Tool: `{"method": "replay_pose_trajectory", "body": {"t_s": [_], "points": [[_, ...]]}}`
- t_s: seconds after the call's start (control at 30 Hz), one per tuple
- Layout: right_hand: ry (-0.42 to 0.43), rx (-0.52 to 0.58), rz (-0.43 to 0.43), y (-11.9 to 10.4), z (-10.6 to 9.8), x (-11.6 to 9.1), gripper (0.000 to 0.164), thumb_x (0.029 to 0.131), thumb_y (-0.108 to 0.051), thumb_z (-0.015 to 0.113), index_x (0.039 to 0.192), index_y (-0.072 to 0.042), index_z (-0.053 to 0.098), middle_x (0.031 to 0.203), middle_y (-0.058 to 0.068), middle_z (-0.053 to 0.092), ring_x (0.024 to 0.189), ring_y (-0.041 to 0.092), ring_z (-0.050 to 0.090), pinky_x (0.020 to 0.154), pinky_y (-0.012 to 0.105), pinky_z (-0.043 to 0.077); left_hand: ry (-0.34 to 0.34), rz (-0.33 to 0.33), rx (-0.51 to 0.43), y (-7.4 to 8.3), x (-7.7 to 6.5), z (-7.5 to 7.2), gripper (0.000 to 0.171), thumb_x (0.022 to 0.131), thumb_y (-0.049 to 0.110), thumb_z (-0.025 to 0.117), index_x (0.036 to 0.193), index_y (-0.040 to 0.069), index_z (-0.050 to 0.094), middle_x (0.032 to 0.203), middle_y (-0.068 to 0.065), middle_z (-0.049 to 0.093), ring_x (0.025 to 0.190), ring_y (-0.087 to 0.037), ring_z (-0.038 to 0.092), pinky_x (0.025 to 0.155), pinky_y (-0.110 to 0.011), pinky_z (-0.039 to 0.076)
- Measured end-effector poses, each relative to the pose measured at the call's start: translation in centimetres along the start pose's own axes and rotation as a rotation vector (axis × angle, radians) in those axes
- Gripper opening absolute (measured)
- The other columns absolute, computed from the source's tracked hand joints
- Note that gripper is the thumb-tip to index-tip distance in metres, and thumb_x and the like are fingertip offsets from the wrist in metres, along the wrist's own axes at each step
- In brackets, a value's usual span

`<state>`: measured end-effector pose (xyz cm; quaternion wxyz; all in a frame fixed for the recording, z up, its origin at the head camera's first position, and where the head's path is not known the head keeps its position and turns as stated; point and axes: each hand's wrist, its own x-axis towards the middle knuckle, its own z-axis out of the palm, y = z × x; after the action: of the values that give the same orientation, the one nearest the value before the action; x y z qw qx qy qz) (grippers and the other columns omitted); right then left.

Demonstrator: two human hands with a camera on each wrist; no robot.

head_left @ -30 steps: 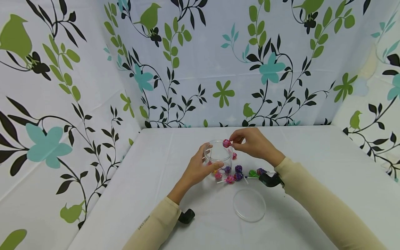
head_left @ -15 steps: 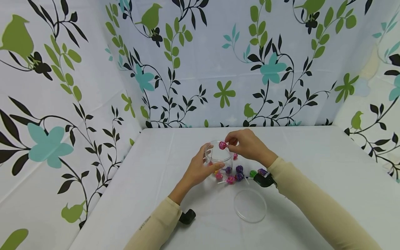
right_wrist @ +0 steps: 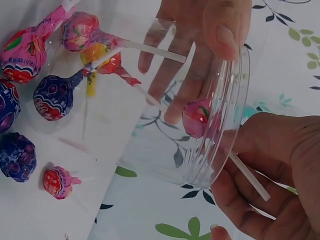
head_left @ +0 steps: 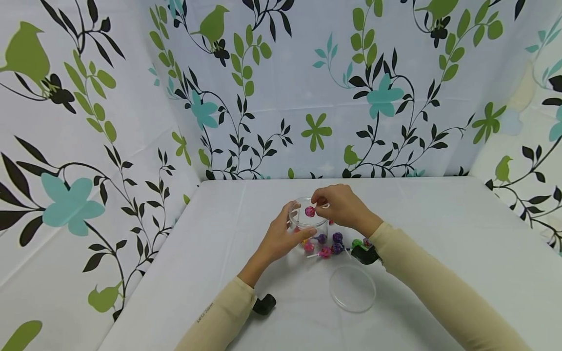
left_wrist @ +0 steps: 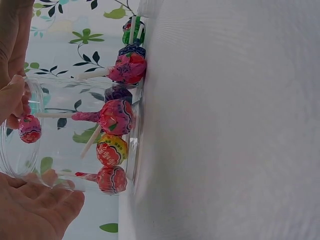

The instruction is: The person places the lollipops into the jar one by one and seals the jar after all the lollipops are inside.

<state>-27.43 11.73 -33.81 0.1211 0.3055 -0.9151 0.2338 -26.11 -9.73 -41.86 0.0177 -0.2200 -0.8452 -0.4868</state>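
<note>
My left hand grips a clear round jar upright on the white table, its thumb on the near side. Just inside the jar's mouth hangs a pink lollipop, its white stick pinched by my right hand. At the bottom of the jar lie several wrapped lollipops, among them a pink one, a yellow and red one and a purple one. Outside the jar, close by its right side, are more lollipops: a pink one, purple ones and a green one.
A clear round lid lies flat on the white table, nearer the person than the jar. Patterned cloth hangs behind and at both sides. Black wrist devices stick out below both sleeves.
My right hand has moved left and slightly down, carrying the pink lollipop from the jar's right rim into its mouth. My left hand and the jar stay in place.
</note>
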Motion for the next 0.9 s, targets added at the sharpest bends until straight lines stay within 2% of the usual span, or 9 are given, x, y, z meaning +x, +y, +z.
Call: {"method": "replay_pose_trajectory", "body": {"t_s": [0.23,0.43,0.63,0.9], "points": [[0.005,-0.035,-0.031,0.0,0.5,0.3,0.012,0.091,-0.007,0.077,0.103,-0.004,0.077,0.095,0.004,0.077,0.090,0.021,0.073,0.086,0.043,0.060,-0.003,-0.008,0.004,0.0,0.0,0.1,0.097,0.091,0.050,0.079,0.163,0.011,0.027,0.161,-0.005,0.043,0.145,-0.033,0.043,0.114,-0.054,0.040],[0.024,0.015,-0.048,0.3,0.3,0.2,0.014,0.093,-0.011,0.079,0.105,-0.004,0.077,0.092,0.003,0.076,0.084,0.019,0.072,0.078,0.040,0.062,-0.001,-0.010,-0.004,0.0,0.0,0.0,0.097,0.090,0.053,0.079,0.163,0.012,0.028,0.160,-0.007,0.043,0.143,-0.032,0.045,0.113,-0.051,0.041],[0.110,0.075,-0.024,1.3,-0.3,-0.2,0.011,0.095,-0.008,0.075,0.104,-0.004,0.077,0.092,0.004,0.075,0.086,0.021,0.070,0.081,0.044,0.060,0.009,0.000,-0.011,0.1,0.0,-0.1,0.097,0.090,0.052,0.080,0.162,0.011,0.029,0.159,-0.010,0.045,0.142,-0.034,0.046,0.115,-0.049,0.040],[0.135,0.109,0.039,3.5,-0.4,-0.7,0.009,0.097,-0.004,0.070,0.102,-0.004,0.078,0.091,0.004,0.074,0.086,0.022,0.068,0.079,0.045,0.059,0.008,0.007,-0.009,0.1,0.0,0.1,0.096,0.090,0.049,0.080,0.162,0.011,0.029,0.159,-0.011,0.044,0.145,-0.032,0.043,0.116,-0.047,0.038]]}}
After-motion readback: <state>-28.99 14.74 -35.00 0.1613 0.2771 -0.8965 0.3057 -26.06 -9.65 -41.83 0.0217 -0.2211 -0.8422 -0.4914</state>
